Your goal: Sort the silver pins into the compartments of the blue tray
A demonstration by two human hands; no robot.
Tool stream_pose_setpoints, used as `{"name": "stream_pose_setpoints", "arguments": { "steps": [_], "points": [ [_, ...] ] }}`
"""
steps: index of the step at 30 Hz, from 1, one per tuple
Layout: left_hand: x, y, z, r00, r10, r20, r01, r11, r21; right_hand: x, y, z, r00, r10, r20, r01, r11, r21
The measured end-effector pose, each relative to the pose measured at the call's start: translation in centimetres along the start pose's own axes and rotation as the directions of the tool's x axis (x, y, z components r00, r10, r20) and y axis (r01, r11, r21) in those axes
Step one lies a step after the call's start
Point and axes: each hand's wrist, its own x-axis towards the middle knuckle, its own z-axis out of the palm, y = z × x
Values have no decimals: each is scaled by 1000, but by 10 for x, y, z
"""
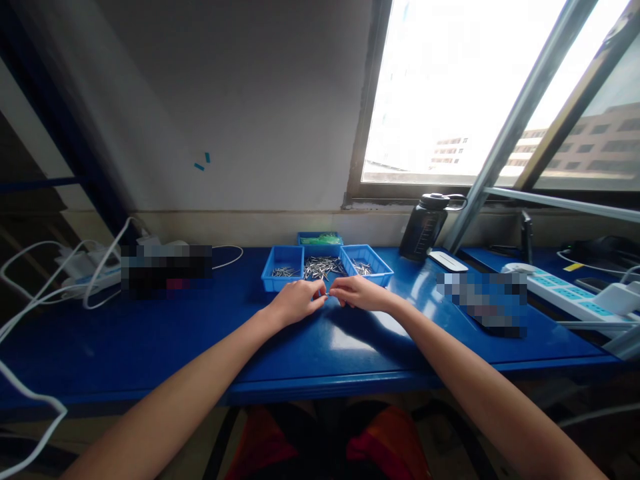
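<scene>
My left hand (299, 299) and my right hand (361, 293) meet just above the blue table, fingertips nearly touching. Both are closed in a pinch on a tiny pale piece between them, too small to name. Right behind them lies a pile of thin silvery metal pieces (323, 267), like rivets or pins. On its left stands a blue plastic bin (283, 285) with some of these pieces inside. A second blue bin (383, 270), on the right, also contains metal pieces. Behind the pile, a smaller blue bin (301, 238) carries bright green thin items (323, 239).
A black water bottle (424, 227) stands by the window, with a white flat device (449, 261) near it. Power strips (570, 293) and white cables (100, 267) lie at both sides. A metal post (480, 180) rises at right. Blurred-out items lie on the table (200, 347).
</scene>
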Motion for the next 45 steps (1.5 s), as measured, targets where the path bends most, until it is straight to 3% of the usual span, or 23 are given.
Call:
{"name": "stream_pose_setpoints", "arguments": {
  "steps": [12, 22, 37, 45],
  "points": [
    [0, -1, -4, 995, -94, 37, 92, 995, 50, 2, 9, 0, 998, 22, -55, -29, 992, -125],
    [0, 1, -4, 995, -95, 27, 94, 995, 47, 5, 14, 1, 997, 14, -82, -30, 979, -199],
    [-1, 5, -5, 981, -186, 53, 180, 978, 107, 3, 7, 1, 997, 66, -43, -69, 994, -84],
    [-1, 3, -4, 985, -153, 73, 146, 984, 100, 5, 11, 2, 997, 66, -37, -68, 996, -65]
  ]
}}
